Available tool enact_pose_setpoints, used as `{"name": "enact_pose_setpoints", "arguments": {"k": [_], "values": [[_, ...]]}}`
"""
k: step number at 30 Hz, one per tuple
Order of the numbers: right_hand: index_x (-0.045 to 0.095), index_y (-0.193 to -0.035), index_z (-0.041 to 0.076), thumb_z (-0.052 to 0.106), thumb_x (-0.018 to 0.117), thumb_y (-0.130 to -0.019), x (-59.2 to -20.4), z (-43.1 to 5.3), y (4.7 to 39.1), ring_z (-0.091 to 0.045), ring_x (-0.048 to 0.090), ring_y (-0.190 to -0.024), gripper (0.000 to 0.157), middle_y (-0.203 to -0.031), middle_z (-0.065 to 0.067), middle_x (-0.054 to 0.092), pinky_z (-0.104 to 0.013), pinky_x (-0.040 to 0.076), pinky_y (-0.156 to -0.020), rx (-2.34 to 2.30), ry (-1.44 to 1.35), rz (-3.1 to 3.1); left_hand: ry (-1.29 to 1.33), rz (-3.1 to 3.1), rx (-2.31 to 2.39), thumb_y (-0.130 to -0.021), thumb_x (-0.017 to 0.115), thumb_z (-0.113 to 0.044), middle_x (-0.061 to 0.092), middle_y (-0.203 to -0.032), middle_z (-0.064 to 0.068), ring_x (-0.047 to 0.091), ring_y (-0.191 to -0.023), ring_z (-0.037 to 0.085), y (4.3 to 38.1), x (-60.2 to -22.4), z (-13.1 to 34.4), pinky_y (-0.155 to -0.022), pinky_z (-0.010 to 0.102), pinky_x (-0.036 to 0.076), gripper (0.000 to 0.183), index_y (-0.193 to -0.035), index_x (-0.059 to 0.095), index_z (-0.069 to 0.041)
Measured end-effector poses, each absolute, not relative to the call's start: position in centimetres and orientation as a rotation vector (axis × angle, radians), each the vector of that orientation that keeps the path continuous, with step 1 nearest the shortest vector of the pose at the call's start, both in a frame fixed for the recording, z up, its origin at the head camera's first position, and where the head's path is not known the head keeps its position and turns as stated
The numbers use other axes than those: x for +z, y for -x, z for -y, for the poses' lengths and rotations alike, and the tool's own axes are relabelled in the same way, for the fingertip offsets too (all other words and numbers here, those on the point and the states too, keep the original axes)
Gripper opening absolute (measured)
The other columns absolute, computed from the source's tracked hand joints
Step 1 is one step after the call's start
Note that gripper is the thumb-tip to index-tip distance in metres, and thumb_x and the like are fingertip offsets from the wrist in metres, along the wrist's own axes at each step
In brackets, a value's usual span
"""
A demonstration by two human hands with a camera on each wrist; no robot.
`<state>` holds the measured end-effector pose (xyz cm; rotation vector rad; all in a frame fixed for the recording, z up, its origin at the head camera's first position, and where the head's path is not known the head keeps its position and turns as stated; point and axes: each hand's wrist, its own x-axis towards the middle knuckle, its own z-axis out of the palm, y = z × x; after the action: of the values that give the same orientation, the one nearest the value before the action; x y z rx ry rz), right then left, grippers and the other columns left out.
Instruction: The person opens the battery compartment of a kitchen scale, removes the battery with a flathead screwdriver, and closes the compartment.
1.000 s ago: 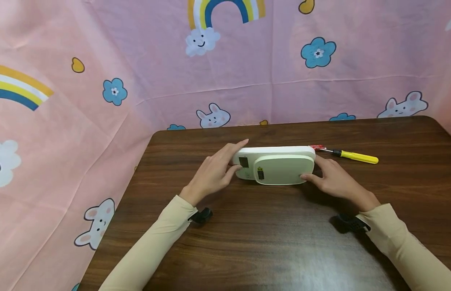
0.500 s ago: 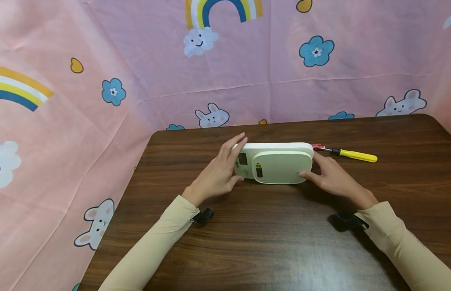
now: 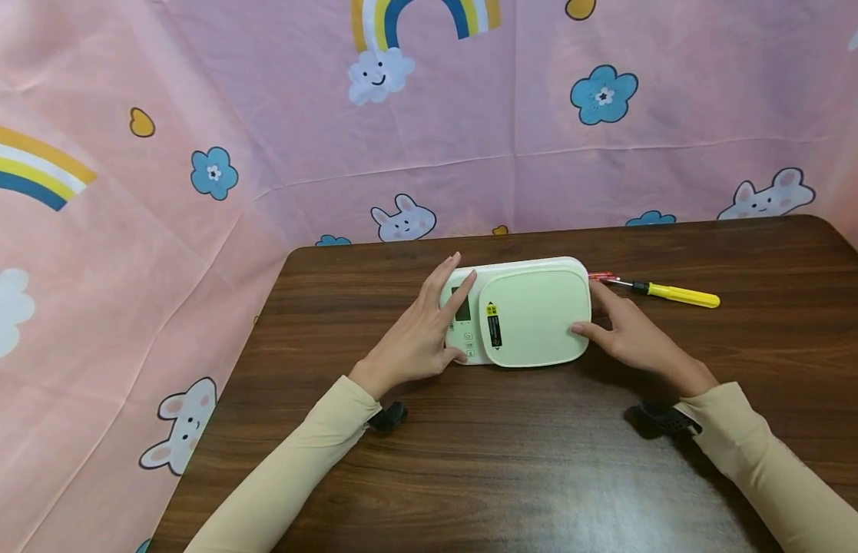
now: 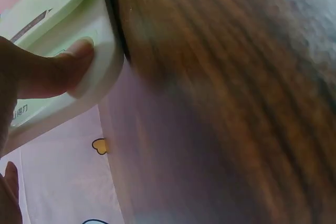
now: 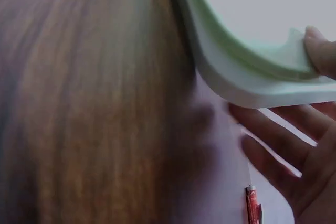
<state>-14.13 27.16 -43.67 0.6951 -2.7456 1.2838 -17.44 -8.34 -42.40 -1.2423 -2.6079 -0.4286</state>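
Observation:
A pale green kitchen scale (image 3: 535,319) with a white rim is held between both hands, tilted with its face toward the head camera. My left hand (image 3: 415,330) grips its left end. Its thumb (image 4: 73,64) lies on the button panel, and its fingers reach up over the dark display (image 3: 462,307). At the right end, my right hand (image 3: 632,330) holds the edge, thumb on the plate and the other fingers behind. The right wrist view shows those fingers (image 5: 283,135) under the scale's corner.
Behind the right hand lie a yellow-handled screwdriver (image 3: 677,296) and a small red item (image 3: 600,276) on the brown wooden table (image 3: 511,468). A patterned pink cloth (image 3: 470,153) hangs behind and to the left.
The scale has tipped back, so more of its face shows from above. My left fingers have shifted up over its left end. The right hand keeps its hold.

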Motion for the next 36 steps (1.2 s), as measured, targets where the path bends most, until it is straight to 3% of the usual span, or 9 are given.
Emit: {"name": "enact_pose_setpoints", "arguments": {"k": [2, 5, 9, 12, 16, 17, 26, 31, 36], "values": [[0.023, -0.168, 0.015, 0.014, 0.072, -0.102, -43.9, -27.2, 14.3, -0.044, 0.057, -0.138, 0.083, -0.155, -0.021, 0.054, -0.063, 0.050, -0.108, 1.265, -0.691, 2.711, 1.220, 2.653, -0.453, -0.078, 0.097, -0.028, -0.011, -0.178, 0.007, 0.006, -0.165, 0.027, 17.6, -42.4, 8.3, -0.112, 0.043, 0.052, 0.136, -0.172, -0.001, -0.025], [0.006, -0.172, 0.027, 0.011, 0.077, -0.097, -44.1, -27.1, 14.5, -0.047, 0.038, -0.153, 0.105, -0.173, -0.017, 0.029, -0.068, 0.036, -0.118, 1.217, -0.715, 2.664, 1.198, 2.731, -0.524, -0.075, 0.099, -0.031, -0.005, -0.178, 0.004, 0.015, -0.162, 0.026, 18.1, -42.2, 8.3, -0.111, 0.043, 0.053, 0.138, -0.172, 0.000, -0.031], [0.001, -0.172, 0.028, 0.009, 0.080, -0.094, -44.3, -27.2, 14.7, -0.040, 0.025, -0.161, 0.112, -0.180, -0.007, 0.011, -0.033, 0.023, -0.133, 1.118, -0.787, 2.652, 1.194, 2.800, -0.587, -0.073, 0.100, -0.035, 0.002, -0.177, 0.005, 0.019, -0.160, 0.028, 19.0, -42.1, 8.2, -0.119, 0.047, 0.048, 0.138, -0.171, 0.003, -0.035], [0.001, -0.172, 0.025, 0.013, 0.077, -0.097, -44.5, -27.2, 14.7, -0.039, 0.020, -0.163, 0.107, -0.180, -0.006, 0.006, -0.031, 0.021, -0.133, 1.070, -0.802, 2.689, 1.199, 2.835, -0.611, -0.072, 0.100, -0.038, 0.005, -0.176, 0.006, 0.018, -0.161, 0.028, 19.6, -42.3, 8.2, -0.122, 0.049, 0.045, 0.137, -0.171, 0.005, -0.037], [-0.003, -0.172, 0.027, 0.020, 0.070, -0.103, -44.6, -27.2, 14.6, -0.043, 0.020, -0.163, 0.100, -0.180, -0.010, 0.006, -0.065, 0.028, -0.125, 1.067, -0.770, 2.789, 1.196, 2.900, -0.686, -0.072, 0.100, -0.039, 0.008, -0.176, 0.006, 0.014, -0.162, 0.027, 20.2, -42.7, 8.4, -0.125, 0.053, 0.039, 0.138, -0.170, 0.003, -0.041], [-0.003, -0.172, 0.027, 0.021, 0.069, -0.104, -44.7, -27.2, 14.6, -0.043, 0.020, -0.163, 0.098, -0.180, -0.010, 0.007, -0.067, 0.029, -0.123, 1.067, -0.759, 2.812, 1.197, 2.914, -0.708, -0.072, 0.100, -0.040, 0.009, -0.176, 0.007, 0.012, -0.163, 0.027, 20.4, -42.8, 8.5, -0.127, 0.055, 0.036, 0.138, -0.170, 0.003, -0.042], [0.003, -0.172, 0.016, 0.036, 0.057, -0.110, -45.2, -27.1, 14.8, -0.041, 0.018, -0.164, 0.084, -0.179, -0.014, 0.008, -0.066, 0.026, -0.127, 1.027, -0.725, 2.948, 1.223, 3.043, -0.843, -0.070, 0.099, -0.045, 0.020, -0.174, 0.004, 0.014, -0.164, 0.024, 21.9, -43.9, 8.8, -0.134, 0.059, 0.011, 0.136, -0.171, 0.007, -0.038], [0.004, -0.172, 0.015, 0.038, 0.055, -0.111, -45.5, -27.1, 14.9, -0.043, 0.020, -0.163, 0.082, -0.179, -0.015, 0.011, -0.066, 0.025, -0.127, 1.011, -0.721, 2.955, 1.246, 3.066, -0.868, -0.070, 0.099, -0.044, 0.025, -0.173, 0.003, 0.020, -0.161, 0.024, 22.5, -44.3, 8.8, -0.133, 0.058, 0.011, 0.136, -0.171, 0.010, -0.032], [0.008, -0.172, 0.012, 0.038, 0.054, -0.112, -45.8, -27.1, 15.1, -0.043, 0.019, -0.163, 0.080, -0.178, -0.016, 0.013, -0.067, 0.024, -0.127, 1.005, -0.730, 2.951, 1.264, 3.090, -0.867, -0.073, 0.097, -0.045, 0.022, -0.175, 0.002, 0.018, -0.163, 0.024, 22.9, -44.7, 8.9, -0.134, 0.058, 0.010, 0.134, -0.171, 0.007, -0.036]]}}
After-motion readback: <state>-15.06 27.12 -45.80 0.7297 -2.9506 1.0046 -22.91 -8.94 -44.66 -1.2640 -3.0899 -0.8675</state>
